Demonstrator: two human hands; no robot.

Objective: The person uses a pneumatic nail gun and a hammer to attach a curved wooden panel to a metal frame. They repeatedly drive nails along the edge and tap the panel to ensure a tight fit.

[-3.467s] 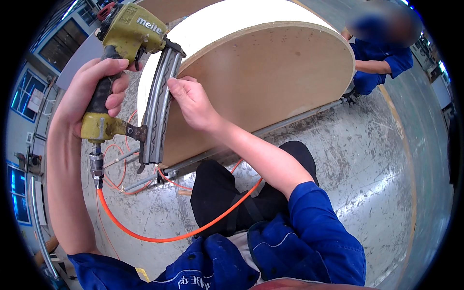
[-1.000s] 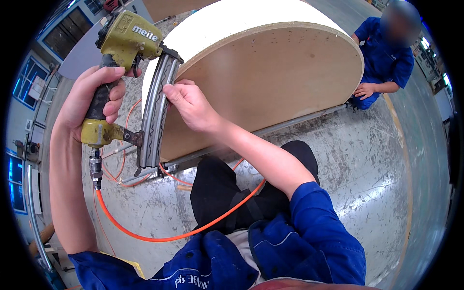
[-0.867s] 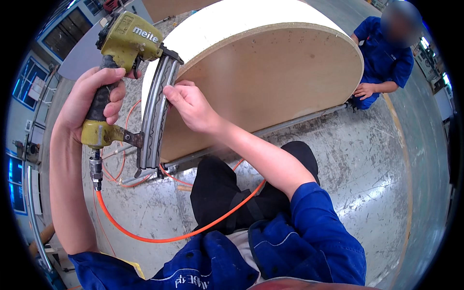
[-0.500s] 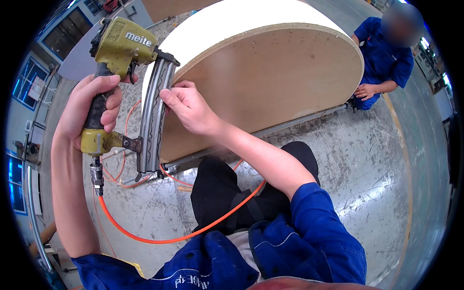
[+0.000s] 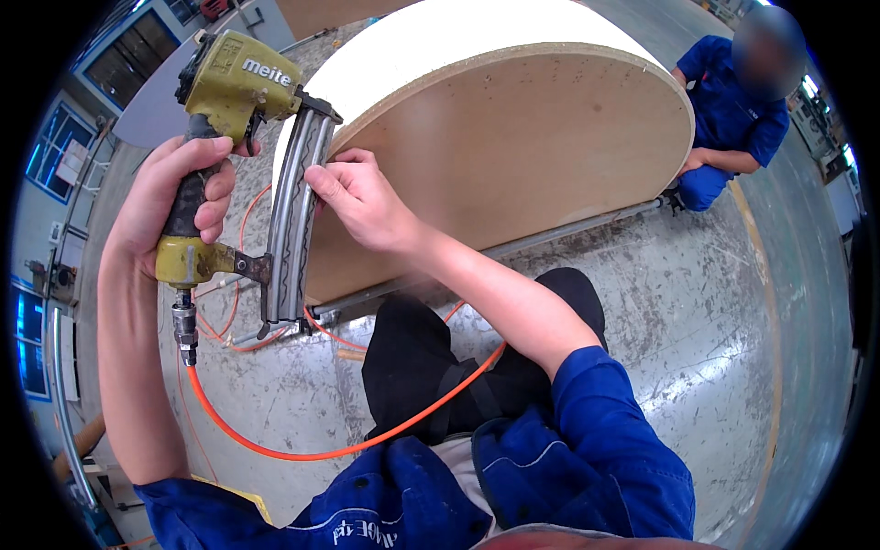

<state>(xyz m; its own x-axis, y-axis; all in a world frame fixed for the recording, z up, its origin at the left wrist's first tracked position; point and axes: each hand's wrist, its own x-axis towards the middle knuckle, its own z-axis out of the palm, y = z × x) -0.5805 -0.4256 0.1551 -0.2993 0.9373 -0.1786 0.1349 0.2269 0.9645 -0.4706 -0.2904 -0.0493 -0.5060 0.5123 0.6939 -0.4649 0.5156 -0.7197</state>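
An olive-yellow pneumatic nail gun [image 5: 234, 92] is held up on the left, with its long grey magazine [image 5: 291, 238] on the side toward my right hand. My left hand [image 5: 165, 188] wraps round the black handle, the thumb near the trigger. With thumb and fingers, my right hand [image 5: 367, 206] pinches the magazine at its upper half; the fingertips behind it are hidden. From a metal coupling under the handle, an orange air hose [image 5: 302, 456] loops across in front of my legs. Beyond my hands stands a large rounded wooden piece [image 5: 513, 147], with a brown face and white curved side.
A co-worker in blue [image 5: 733, 110] crouches at the right end of the wooden piece, one hand by its edge. A metal pipe [image 5: 568, 236] runs along its base. More orange hose lies on the scuffed grey floor [image 5: 660, 330].
My hands keep the same hold on the nail gun and its magazine. The co-worker's lower hand has shifted slightly, and a blue knee shows more beneath it.
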